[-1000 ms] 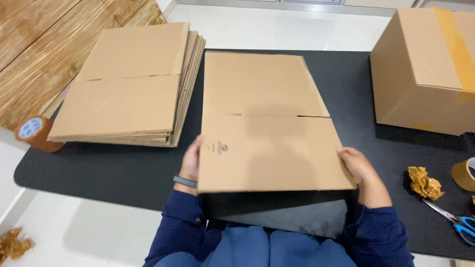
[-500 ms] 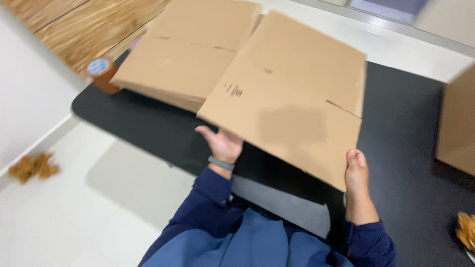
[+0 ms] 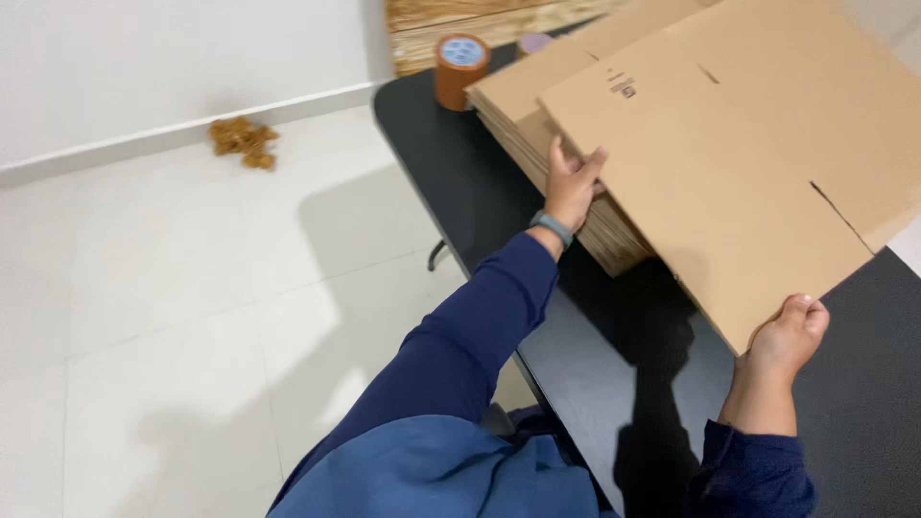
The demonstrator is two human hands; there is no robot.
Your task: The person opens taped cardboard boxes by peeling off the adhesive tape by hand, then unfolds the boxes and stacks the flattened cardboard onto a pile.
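flat brown carton (image 3: pixel 729 163), stacked cartons (image 3: pixel 566 134) beneath

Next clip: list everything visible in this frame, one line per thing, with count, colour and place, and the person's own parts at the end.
flat cardboard sheet: one, brown, held tilted above the table, upper right
stack of flattened boxes: one stack, brown, on the table under the held sheet
tape roll: one, brown with a blue and white top, at the table's far corner
table: one, black, right half of the view
crumpled scraps: one small heap, brown, on the white floor by the wall
wristband: one, grey-green, on the left wrist
left hand: grips the sheet's left edge, dark blue sleeve
right hand: holds the sheet's near corner, dark blue sleeve
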